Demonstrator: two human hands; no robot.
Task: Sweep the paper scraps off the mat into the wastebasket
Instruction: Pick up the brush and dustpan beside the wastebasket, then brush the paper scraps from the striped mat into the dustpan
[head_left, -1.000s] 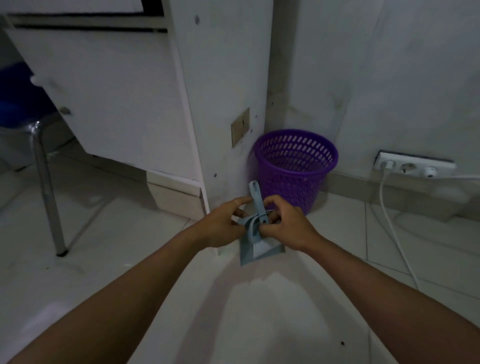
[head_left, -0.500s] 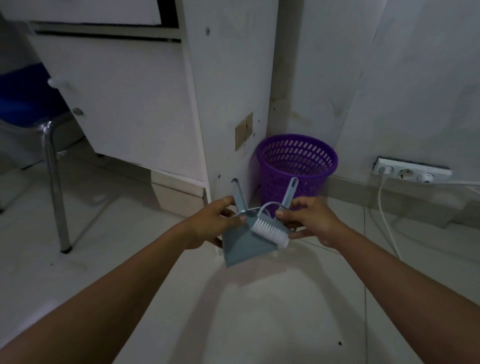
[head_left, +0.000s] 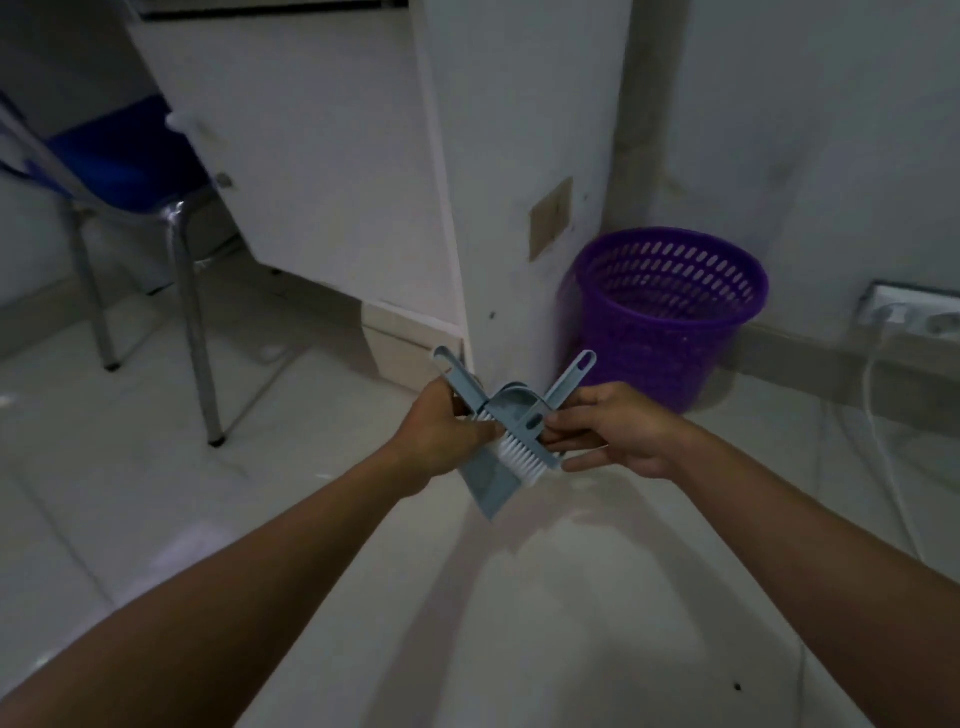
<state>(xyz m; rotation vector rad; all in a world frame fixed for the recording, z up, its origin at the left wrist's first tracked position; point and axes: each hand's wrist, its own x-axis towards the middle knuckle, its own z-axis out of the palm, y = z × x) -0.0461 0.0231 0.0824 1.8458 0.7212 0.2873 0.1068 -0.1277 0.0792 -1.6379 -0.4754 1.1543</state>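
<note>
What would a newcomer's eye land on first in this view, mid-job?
The purple perforated plastic wastebasket stands out most, on the floor in the corner beside the white cabinet. In front of it, mid-frame, the left hand grips a grey-blue plastic dustpan while the right hand pinches a white-bristled hand brush lying across the pan, their handles splayed in a V.

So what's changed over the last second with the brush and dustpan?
The brush was nested in the dustpan with handles together; the right hand has swung it out rightward, so the handles now splay in a V. The left hand still grips the dustpan. The purple wastebasket hasn't moved.
</note>
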